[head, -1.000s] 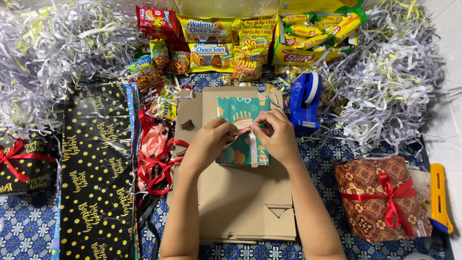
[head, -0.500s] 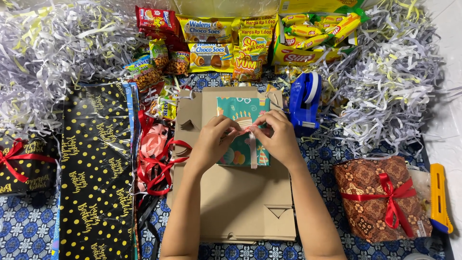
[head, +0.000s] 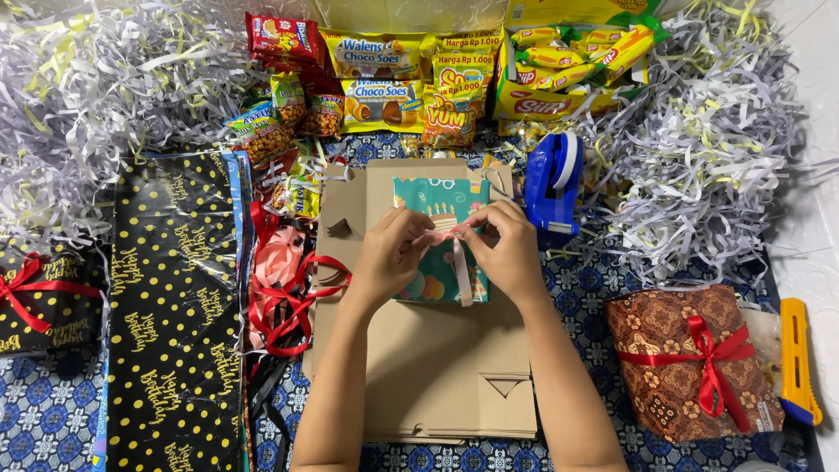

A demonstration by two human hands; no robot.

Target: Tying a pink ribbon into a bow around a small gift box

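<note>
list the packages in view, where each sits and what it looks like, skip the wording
Small gift box: centre, on flat cardboard, teal with cake print, pink ribbon pinched by left hand and right hand.
Snack packets: top centre, yellow and red pouches.
Yellow carton: top right, open, holding yellow wafer bars.
Batik-wrapped parcel: lower right, brown, red bow.
Black wrapping sheet: left, gold dots.
</note>
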